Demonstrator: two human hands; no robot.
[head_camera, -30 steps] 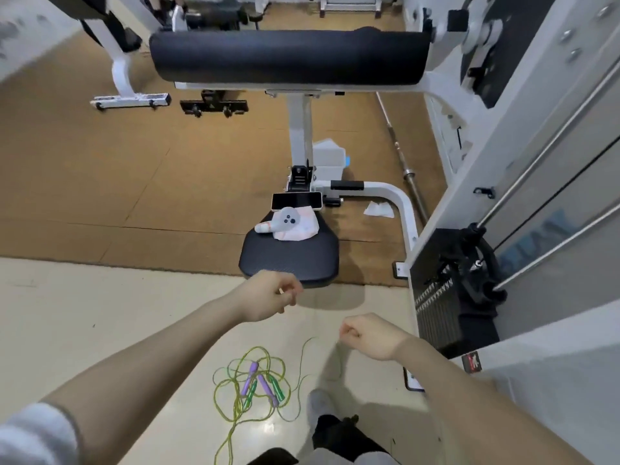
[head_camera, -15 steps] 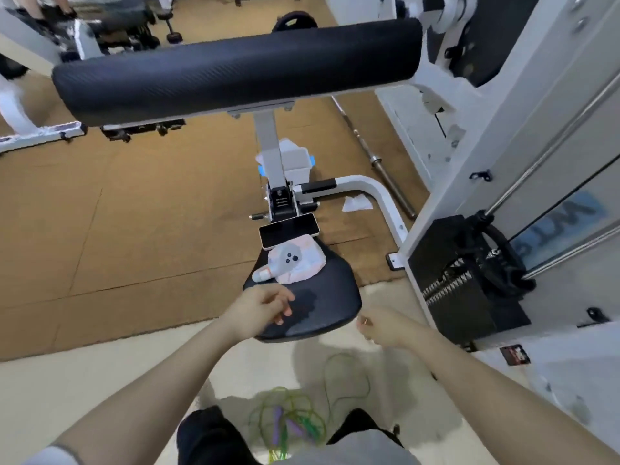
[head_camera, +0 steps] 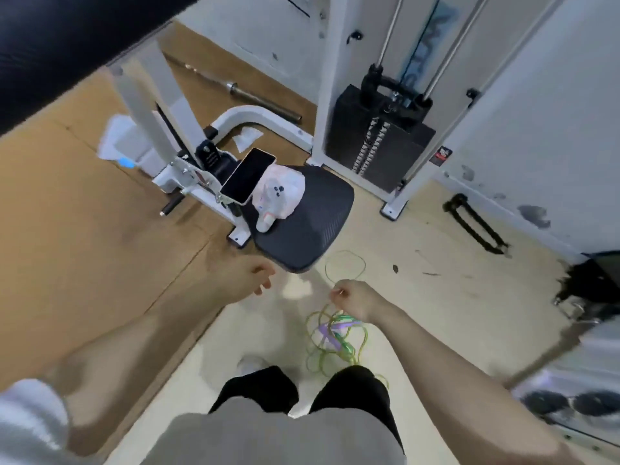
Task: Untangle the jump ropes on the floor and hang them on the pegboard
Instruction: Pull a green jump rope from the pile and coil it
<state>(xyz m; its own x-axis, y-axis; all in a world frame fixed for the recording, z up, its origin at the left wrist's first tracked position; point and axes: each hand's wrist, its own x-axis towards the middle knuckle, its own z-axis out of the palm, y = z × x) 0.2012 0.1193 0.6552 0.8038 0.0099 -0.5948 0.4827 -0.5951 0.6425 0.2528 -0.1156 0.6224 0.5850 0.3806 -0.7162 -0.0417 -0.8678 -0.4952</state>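
Green cord (head_camera: 345, 263) pinched in right hand (head_camera: 355, 298), tangled ropes (head_camera: 335, 340) just below on floor (head_camera: 436, 297); left hand (head_camera: 248, 280) loose, farther off.

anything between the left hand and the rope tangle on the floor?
Head view: only bare cream floor lies between the left hand and the jump ropes. The right hand sits just above the tangle, off to the side.

I am looking down at the tangled jump ropes (head_camera: 335, 344) lying on the pale floor (head_camera: 436, 297) by my feet. My right hand (head_camera: 352, 298) is pinching a thin green strand; my left hand (head_camera: 248, 280) is hanging loosely curled beside the black seat (head_camera: 308, 223).
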